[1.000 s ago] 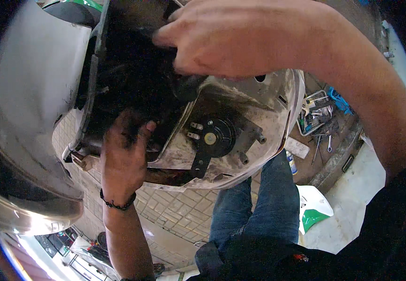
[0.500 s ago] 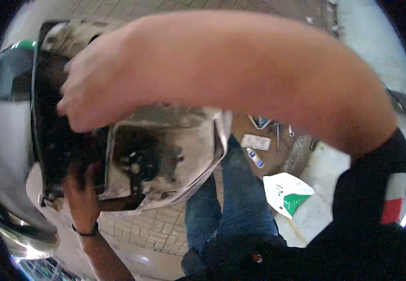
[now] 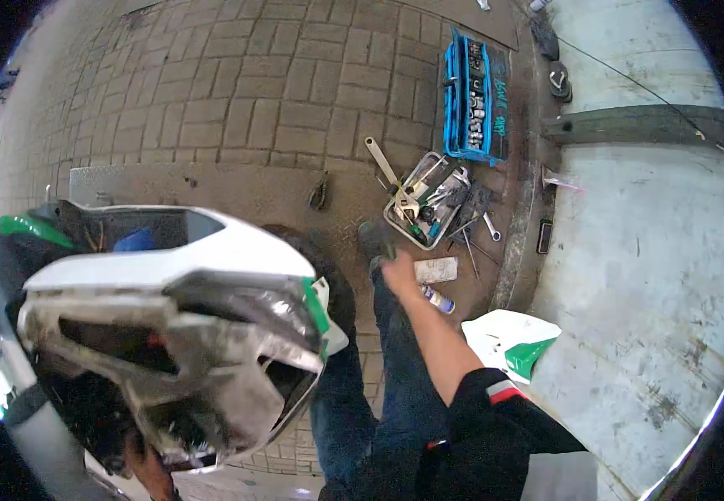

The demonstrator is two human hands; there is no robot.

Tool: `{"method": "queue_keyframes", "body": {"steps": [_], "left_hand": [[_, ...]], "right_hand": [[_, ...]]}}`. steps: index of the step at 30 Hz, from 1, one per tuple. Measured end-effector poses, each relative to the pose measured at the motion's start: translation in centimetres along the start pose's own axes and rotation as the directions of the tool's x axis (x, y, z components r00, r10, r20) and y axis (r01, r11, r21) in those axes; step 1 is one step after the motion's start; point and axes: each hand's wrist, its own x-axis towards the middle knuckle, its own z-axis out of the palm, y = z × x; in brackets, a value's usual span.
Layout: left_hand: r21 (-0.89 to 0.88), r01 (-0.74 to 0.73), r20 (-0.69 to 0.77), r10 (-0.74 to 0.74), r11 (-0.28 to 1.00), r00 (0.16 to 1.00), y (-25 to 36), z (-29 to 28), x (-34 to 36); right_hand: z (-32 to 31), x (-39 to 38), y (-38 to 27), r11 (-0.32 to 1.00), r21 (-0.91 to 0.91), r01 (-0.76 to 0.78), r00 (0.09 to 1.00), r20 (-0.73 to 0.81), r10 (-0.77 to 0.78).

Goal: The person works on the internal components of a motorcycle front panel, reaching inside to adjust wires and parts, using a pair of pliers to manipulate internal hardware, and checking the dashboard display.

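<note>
A large vehicle body assembly (image 3: pixel 186 259), white and green outside and dirty grey inside, stands tilted at the left. My left hand (image 3: pixel 146 468) grips its lower edge; the fingertips are dark and partly hidden. My right arm stretches down over my leg, and my right hand (image 3: pixel 401 274) is low beside my dark shoe (image 3: pixel 372 240). Its fingers look drawn together, but what is in them is too small to make out. Close to that hand lie a pale rectangular block (image 3: pixel 436 270) and a small spray can (image 3: pixel 438 300). A white and green panel (image 3: pixel 508 338) lies farther right.
Beyond my right hand, a tray (image 3: pixel 420 240) holds several hand tools, with an adjustable wrench (image 3: pixel 381 162) leaning across it. A spanner (image 3: pixel 491 226) lies beside it. Farther off stands a blue toolbox (image 3: pixel 450 108) of sockets. A phone-like dark object (image 3: pixel 544 236) lies by the pale slab (image 3: pixel 629 275).
My right hand has left the dark compartment and moved right and down beside my shoe. The body assembly has tipped, showing its white outer side. The view has shifted toward the tools.
</note>
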Motion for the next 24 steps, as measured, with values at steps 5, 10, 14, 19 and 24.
{"method": "queue_keyframes", "body": {"steps": [5,10,14,19,24], "left_hand": [[0.129,0.185,-0.132,-0.169,0.974,0.977,4.7,4.3,0.8],[0.173,0.278,-0.200,-0.243,0.945,0.949,8.4,8.9,3.6],[0.178,0.330,-0.217,-0.290,0.927,0.932,10.1,11.4,5.2],[0.173,0.360,-0.261,-0.309,0.917,0.914,11.3,12.3,6.4],[0.113,0.359,-0.289,-0.316,0.926,0.904,11.0,11.7,5.9]], "right_hand": [[9.4,9.8,10.8,0.870,-0.487,-0.080,0.910,0.321,0.264],[17.6,21.3,12.1,0.595,-0.709,0.378,0.923,0.339,-0.182],[24.1,29.6,6.1,0.887,-0.462,-0.004,0.973,0.202,0.109],[30.3,33.4,4.1,0.877,-0.348,-0.331,0.933,0.020,0.360],[27.2,34.1,6.6,0.936,-0.271,-0.226,0.909,0.286,0.302]]}}
